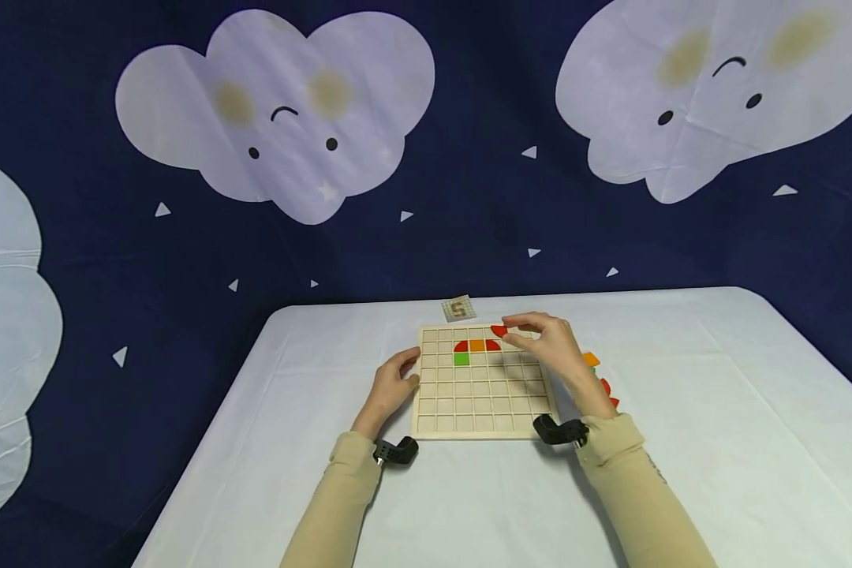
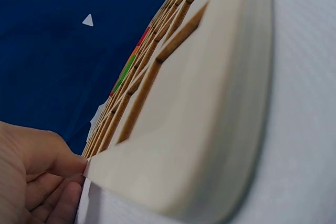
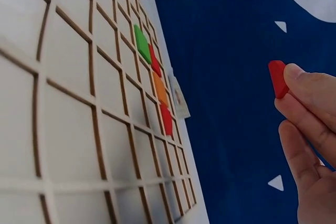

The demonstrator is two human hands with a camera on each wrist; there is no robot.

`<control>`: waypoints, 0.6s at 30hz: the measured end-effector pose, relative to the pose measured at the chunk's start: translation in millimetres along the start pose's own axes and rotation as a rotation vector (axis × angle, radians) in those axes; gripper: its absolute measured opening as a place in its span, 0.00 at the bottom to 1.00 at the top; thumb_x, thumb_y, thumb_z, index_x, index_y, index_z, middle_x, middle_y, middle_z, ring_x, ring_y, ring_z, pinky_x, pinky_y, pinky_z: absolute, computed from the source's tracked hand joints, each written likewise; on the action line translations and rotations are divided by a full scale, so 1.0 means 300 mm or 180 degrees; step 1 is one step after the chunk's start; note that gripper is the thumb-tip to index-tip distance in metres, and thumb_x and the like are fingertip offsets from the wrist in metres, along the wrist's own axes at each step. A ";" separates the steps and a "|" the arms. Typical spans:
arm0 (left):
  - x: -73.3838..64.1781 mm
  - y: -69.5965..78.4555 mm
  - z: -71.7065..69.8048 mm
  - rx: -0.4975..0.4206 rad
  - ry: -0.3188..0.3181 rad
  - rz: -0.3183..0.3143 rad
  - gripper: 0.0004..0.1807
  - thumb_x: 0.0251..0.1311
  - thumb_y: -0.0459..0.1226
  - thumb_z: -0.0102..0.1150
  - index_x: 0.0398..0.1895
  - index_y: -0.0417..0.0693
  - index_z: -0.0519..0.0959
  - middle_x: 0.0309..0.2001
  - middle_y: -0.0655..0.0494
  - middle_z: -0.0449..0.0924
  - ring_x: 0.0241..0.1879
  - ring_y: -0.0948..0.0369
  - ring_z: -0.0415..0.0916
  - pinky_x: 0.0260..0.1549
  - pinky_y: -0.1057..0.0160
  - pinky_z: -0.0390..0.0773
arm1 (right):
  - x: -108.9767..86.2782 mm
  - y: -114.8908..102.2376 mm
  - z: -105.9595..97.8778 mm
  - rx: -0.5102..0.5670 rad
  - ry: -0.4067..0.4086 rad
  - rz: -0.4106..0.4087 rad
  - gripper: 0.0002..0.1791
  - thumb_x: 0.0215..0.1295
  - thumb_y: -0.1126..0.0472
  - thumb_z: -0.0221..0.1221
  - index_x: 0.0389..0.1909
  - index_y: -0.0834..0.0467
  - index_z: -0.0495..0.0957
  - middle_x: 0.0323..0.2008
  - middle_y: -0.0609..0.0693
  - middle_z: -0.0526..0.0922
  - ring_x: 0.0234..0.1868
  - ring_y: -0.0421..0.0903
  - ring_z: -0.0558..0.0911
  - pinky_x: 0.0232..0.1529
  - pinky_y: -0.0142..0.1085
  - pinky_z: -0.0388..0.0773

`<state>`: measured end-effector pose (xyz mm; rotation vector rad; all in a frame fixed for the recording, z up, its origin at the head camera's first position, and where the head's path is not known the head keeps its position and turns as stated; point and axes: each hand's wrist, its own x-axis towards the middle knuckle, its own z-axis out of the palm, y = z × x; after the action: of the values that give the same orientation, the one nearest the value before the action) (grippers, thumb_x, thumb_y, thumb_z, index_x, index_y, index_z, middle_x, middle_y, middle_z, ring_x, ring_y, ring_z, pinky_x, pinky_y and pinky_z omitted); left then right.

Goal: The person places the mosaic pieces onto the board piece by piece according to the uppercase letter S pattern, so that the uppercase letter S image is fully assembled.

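A wooden grid board [image 1: 483,402] lies flat on the table. In its upper cells sit two red quarter-round tiles [image 1: 461,346], an orange square tile [image 1: 477,345] between them and a green square tile [image 1: 461,359] below the left one. The right hand [image 1: 550,343] pinches another red tile [image 3: 278,80] between thumb and fingers, raised above the board's far side. At the board's left edge, the left hand [image 1: 389,390] rests with its fingertips touching the side. The left wrist view shows the left-hand fingers [image 2: 58,156] loosely bent against the board's edge.
A small pattern card [image 1: 459,308] with a grid picture lies beyond the board. Right of the board, partly behind the right forearm, lie loose tiles, among them an orange one [image 1: 592,359] and red ones [image 1: 606,386]. A dark cloud-print cloth [image 1: 468,252] hangs behind the white table [image 1: 738,394].
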<state>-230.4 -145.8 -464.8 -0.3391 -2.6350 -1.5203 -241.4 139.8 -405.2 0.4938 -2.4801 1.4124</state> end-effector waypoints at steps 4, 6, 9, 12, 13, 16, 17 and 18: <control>0.002 -0.004 0.000 -0.0024 0.0012 0.0007 0.27 0.55 0.22 0.52 0.61 0.30 0.68 0.60 0.38 0.69 0.59 0.48 0.68 0.59 0.59 0.69 | 0.006 -0.007 0.025 -0.0063 -0.0063 -0.0004 0.18 0.54 0.61 0.68 0.46 0.60 0.83 0.46 0.54 0.83 0.48 0.56 0.80 0.49 0.48 0.78; 0.004 -0.006 -0.001 -0.0028 0.0018 0.0011 0.27 0.54 0.21 0.52 0.61 0.30 0.68 0.60 0.38 0.69 0.59 0.48 0.68 0.59 0.59 0.70 | 0.007 -0.009 0.039 -0.0097 -0.0105 -0.0010 0.17 0.55 0.60 0.68 0.47 0.60 0.83 0.46 0.54 0.83 0.48 0.55 0.80 0.49 0.48 0.78; 0.005 -0.009 -0.003 -0.0016 0.0017 0.0012 0.27 0.54 0.21 0.52 0.61 0.30 0.68 0.60 0.38 0.69 0.58 0.48 0.69 0.59 0.59 0.70 | 0.007 -0.011 0.061 -0.0094 -0.0169 -0.0060 0.18 0.55 0.59 0.67 0.47 0.59 0.82 0.46 0.54 0.83 0.48 0.55 0.80 0.49 0.49 0.78; 0.004 -0.012 -0.002 -0.0024 0.0017 0.0017 0.27 0.54 0.22 0.52 0.61 0.30 0.68 0.60 0.38 0.69 0.58 0.48 0.69 0.59 0.60 0.70 | 0.007 -0.013 0.086 -0.0057 -0.0173 -0.0107 0.18 0.54 0.59 0.68 0.46 0.59 0.83 0.45 0.53 0.83 0.47 0.55 0.80 0.49 0.50 0.77; 0.004 -0.012 -0.002 -0.0032 0.0017 0.0017 0.27 0.54 0.22 0.52 0.61 0.30 0.68 0.60 0.38 0.69 0.58 0.48 0.69 0.59 0.60 0.70 | 0.008 -0.015 0.094 -0.0038 -0.0179 -0.0112 0.18 0.54 0.59 0.68 0.46 0.59 0.83 0.45 0.53 0.83 0.47 0.55 0.80 0.49 0.50 0.77; 0.003 -0.011 -0.001 -0.0060 0.0017 0.0030 0.27 0.54 0.22 0.51 0.61 0.30 0.68 0.59 0.37 0.69 0.58 0.48 0.69 0.59 0.60 0.70 | 0.010 -0.017 0.115 -0.0015 -0.0175 -0.0159 0.17 0.53 0.61 0.68 0.45 0.60 0.83 0.45 0.54 0.83 0.46 0.56 0.81 0.50 0.52 0.77; 0.003 -0.011 0.000 -0.0056 0.0017 0.0030 0.27 0.54 0.22 0.51 0.61 0.30 0.68 0.60 0.37 0.69 0.58 0.48 0.69 0.59 0.60 0.70 | 0.010 -0.018 0.121 -0.0002 -0.0189 -0.0160 0.17 0.53 0.61 0.69 0.45 0.61 0.83 0.45 0.54 0.83 0.46 0.56 0.80 0.50 0.53 0.76; 0.002 -0.009 0.000 -0.0056 0.0016 0.0028 0.27 0.54 0.22 0.51 0.61 0.30 0.68 0.60 0.37 0.69 0.58 0.48 0.69 0.59 0.60 0.70 | 0.009 -0.019 0.126 -0.0012 -0.0199 -0.0170 0.18 0.53 0.61 0.68 0.46 0.61 0.83 0.45 0.54 0.83 0.47 0.56 0.80 0.50 0.53 0.76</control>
<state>-231.7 -147.1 -466.9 -0.3472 -2.6144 -1.5403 -243.2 104.0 -418.8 0.6078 -2.4976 1.3924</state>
